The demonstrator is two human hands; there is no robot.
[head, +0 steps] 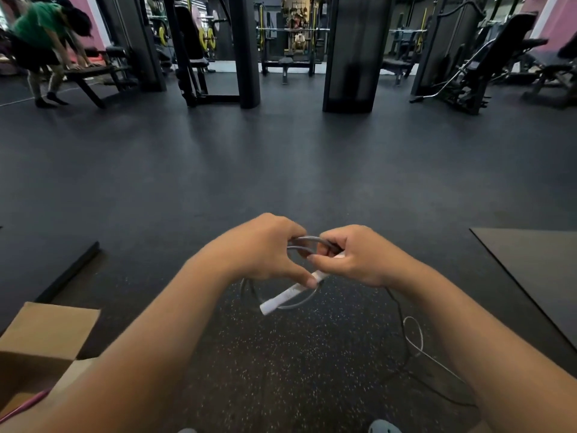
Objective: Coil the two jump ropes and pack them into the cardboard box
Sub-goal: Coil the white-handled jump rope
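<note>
Nearest the camera, two bare forearms reach out over the speckled rubber floor [281,354]. The left hand [265,245] curls its fingers around grey loops of a jump rope [307,240], its thumb pressing the white handle [292,292]. The right hand [352,256] pinches the same loops at the handle's top end. The rope's loose tail [402,332] trails down to the floor beside a thin white cord [415,335].

The rope looks light, smooth and springy, so the coils would likely pop open if let go; holding where the loops cross the stiff, straight handle seems the safest grip.

The cardboard box [46,332] stands open at lower left, matte brown, with a pink strand [25,404] inside, possibly the other rope.
</note>
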